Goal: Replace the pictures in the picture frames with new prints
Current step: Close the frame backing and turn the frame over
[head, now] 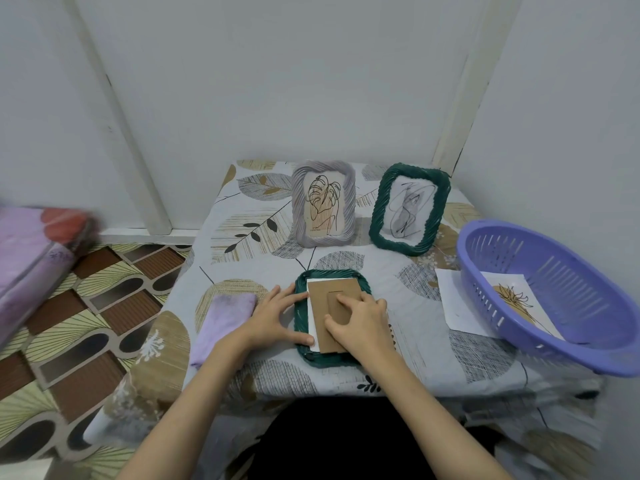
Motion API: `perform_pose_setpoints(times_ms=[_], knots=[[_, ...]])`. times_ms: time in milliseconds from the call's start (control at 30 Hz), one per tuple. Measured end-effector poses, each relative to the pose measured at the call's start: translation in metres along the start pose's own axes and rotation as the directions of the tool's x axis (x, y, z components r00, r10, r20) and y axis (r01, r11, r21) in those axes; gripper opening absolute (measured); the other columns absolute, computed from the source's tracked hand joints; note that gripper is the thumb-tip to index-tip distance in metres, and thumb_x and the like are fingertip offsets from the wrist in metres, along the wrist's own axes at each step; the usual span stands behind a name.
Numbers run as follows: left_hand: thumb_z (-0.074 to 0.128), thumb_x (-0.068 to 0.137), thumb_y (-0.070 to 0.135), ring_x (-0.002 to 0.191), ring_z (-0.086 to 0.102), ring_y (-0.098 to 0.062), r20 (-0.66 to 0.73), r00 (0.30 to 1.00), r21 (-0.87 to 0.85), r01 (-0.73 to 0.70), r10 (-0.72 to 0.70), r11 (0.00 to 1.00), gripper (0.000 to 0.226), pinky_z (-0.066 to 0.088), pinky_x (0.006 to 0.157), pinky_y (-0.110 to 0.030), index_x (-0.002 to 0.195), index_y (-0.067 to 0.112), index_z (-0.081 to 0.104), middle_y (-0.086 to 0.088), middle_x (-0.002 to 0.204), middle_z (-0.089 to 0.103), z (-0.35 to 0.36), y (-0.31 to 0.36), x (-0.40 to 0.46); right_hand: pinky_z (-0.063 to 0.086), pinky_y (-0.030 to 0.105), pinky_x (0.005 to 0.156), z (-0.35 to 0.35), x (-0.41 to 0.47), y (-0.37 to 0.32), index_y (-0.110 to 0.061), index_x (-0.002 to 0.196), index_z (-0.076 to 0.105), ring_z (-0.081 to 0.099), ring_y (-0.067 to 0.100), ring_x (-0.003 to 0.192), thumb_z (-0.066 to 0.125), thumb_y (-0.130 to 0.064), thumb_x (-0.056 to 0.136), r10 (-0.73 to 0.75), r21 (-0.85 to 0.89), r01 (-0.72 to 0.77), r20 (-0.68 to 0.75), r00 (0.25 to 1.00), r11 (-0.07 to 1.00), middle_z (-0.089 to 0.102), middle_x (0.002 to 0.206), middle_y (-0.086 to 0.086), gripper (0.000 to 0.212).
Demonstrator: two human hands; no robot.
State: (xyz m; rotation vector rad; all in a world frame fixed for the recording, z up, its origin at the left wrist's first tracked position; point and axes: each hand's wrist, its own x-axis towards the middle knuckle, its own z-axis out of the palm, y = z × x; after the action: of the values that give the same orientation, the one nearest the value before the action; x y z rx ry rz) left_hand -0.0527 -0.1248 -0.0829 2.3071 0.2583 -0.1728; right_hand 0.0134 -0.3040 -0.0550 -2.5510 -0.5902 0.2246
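A dark green woven picture frame (302, 323) lies face down near the table's front edge. A white print (311, 289) lies in it under a brown cardboard backing (320, 296). My right hand (360, 322) presses flat on the backing, fingers spread over its stand flap. My left hand (277, 315) rests on the frame's left rim, with fingertips on the print's edge. Two frames stand upright at the back: a grey one (323, 202) with a leaf drawing and a green one (410, 207) with a scribbled line drawing.
A purple plastic basket (543, 292) at the right holds a print (512, 299) and sits partly on a white sheet (453, 303). A folded lilac cloth (221, 322) lies left of my left hand. Walls close in behind and to the right. Patterned floor lies to the left.
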Motion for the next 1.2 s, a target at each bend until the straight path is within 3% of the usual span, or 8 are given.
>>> perform_pose_setpoints(times_ms=[500, 567, 633, 700, 800, 933, 1200], knots=[[0.052, 0.022, 0.094, 0.144, 0.000, -0.016, -0.045, 0.999, -0.020, 0.008, -0.009, 1.000, 0.128, 0.005, 0.117, -0.043, 0.136, 0.037, 0.040, 0.009, 0.155, 0.014, 0.002, -0.002, 0.004, 0.034, 0.037, 0.097, 0.008, 0.002, -0.010, -0.025, 0.129, 0.049, 0.035, 0.030, 0.112, 0.052, -0.049, 0.083, 0.008, -0.104, -0.009, -0.015, 1.000, 0.994, 0.046, 0.126, 0.013, 0.052], [0.064, 0.030, 0.085, 0.144, 0.002, -0.017, -0.048, 0.999, -0.026, 0.017, -0.018, 1.000, 0.118, 0.005, 0.117, -0.042, 0.135, 0.037, 0.041, 0.008, 0.155, 0.016, 0.002, 0.000, 0.003, 0.034, 0.037, 0.097, 0.007, 0.002, -0.009, -0.024, 0.130, 0.049, 0.034, 0.030, 0.113, 0.052, -0.049, 0.083, 0.009, -0.098, -0.010, -0.009, 1.000, 0.995, 0.045, 0.126, 0.013, 0.053], [0.079, 0.052, 0.061, 0.144, 0.003, -0.019, -0.069, 0.997, -0.021, 0.025, -0.026, 0.999, 0.094, 0.005, 0.117, -0.042, 0.135, 0.035, 0.043, 0.007, 0.155, 0.018, 0.005, 0.005, 0.003, 0.034, 0.037, 0.097, 0.006, 0.003, -0.005, -0.025, 0.130, 0.049, 0.034, 0.031, 0.113, 0.053, -0.050, 0.082, 0.014, -0.096, -0.015, -0.010, 1.000, 0.995, 0.045, 0.126, 0.013, 0.054], [0.080, 0.062, 0.045, 0.144, 0.003, -0.019, -0.091, 0.996, -0.005, 0.019, -0.020, 1.000, 0.082, 0.006, 0.117, -0.042, 0.135, 0.034, 0.044, 0.007, 0.154, 0.019, 0.009, 0.009, 0.004, 0.035, 0.037, 0.097, 0.003, 0.003, 0.001, -0.027, 0.130, 0.049, 0.034, 0.030, 0.114, 0.054, -0.051, 0.081, 0.019, -0.090, -0.020, -0.018, 1.000, 0.996, 0.045, 0.126, 0.012, 0.055], [0.078, 0.057, 0.057, 0.144, 0.003, -0.020, -0.081, 0.997, 0.037, 0.019, -0.016, 0.999, 0.089, 0.006, 0.117, -0.046, 0.135, 0.035, 0.042, 0.007, 0.154, 0.019, 0.016, 0.016, 0.006, 0.036, 0.037, 0.099, -0.002, 0.002, 0.012, -0.028, 0.132, 0.048, 0.033, 0.029, 0.115, 0.055, -0.051, 0.081, 0.020, -0.086, -0.021, -0.017, 1.000, 0.996, 0.044, 0.129, 0.011, 0.056], [0.078, 0.065, 0.045, 0.144, 0.001, -0.020, -0.099, 0.995, 0.077, 0.022, -0.014, 0.997, 0.082, 0.004, 0.117, -0.042, 0.137, 0.034, 0.040, 0.006, 0.155, 0.016, 0.024, 0.023, 0.008, 0.036, 0.040, 0.100, -0.006, 0.001, 0.020, -0.029, 0.130, 0.049, 0.033, 0.030, 0.116, 0.056, -0.052, 0.080, 0.025, -0.101, -0.027, -0.017, 1.000, 0.995, 0.044, 0.129, 0.012, 0.056], [0.075, 0.069, 0.045, 0.143, 0.004, -0.020, -0.101, 0.994, 0.034, 0.036, -0.032, 0.999, 0.075, 0.006, 0.116, -0.041, 0.135, 0.034, 0.042, 0.006, 0.154, 0.019, 0.026, 0.023, 0.007, 0.038, 0.039, 0.095, -0.003, 0.002, 0.017, -0.027, 0.129, 0.050, 0.035, 0.030, 0.112, 0.055, -0.051, 0.080, 0.024, -0.129, -0.029, -0.044, 0.999, 0.991, 0.046, 0.126, 0.013, 0.055]])
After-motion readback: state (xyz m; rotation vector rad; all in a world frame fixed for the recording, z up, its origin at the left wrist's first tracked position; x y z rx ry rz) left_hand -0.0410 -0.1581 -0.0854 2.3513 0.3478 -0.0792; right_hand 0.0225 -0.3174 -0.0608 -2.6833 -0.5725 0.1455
